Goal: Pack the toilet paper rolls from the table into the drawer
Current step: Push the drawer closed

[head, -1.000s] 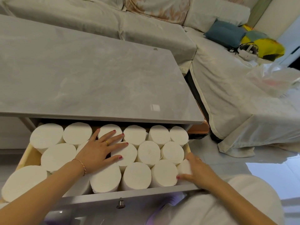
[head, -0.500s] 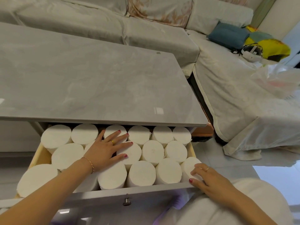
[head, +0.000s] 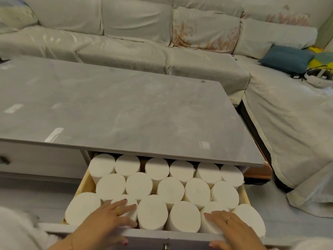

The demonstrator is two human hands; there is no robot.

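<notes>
This is a home living room. A long corner sofa [head: 162, 51] under a pale, wrinkled dust cover wraps around the back and right side, with floral-print back cushions [head: 205, 31] and a blue throw pillow [head: 286, 57] on its right wing. In front of it stands a low coffee table [head: 111, 109] with a grey marble-look top and an open drawer [head: 246, 193] filled with toilet paper rolls [head: 171, 188] standing upright. The floor [head: 281, 217] is pale glossy tile, as in a lived-in household.
</notes>
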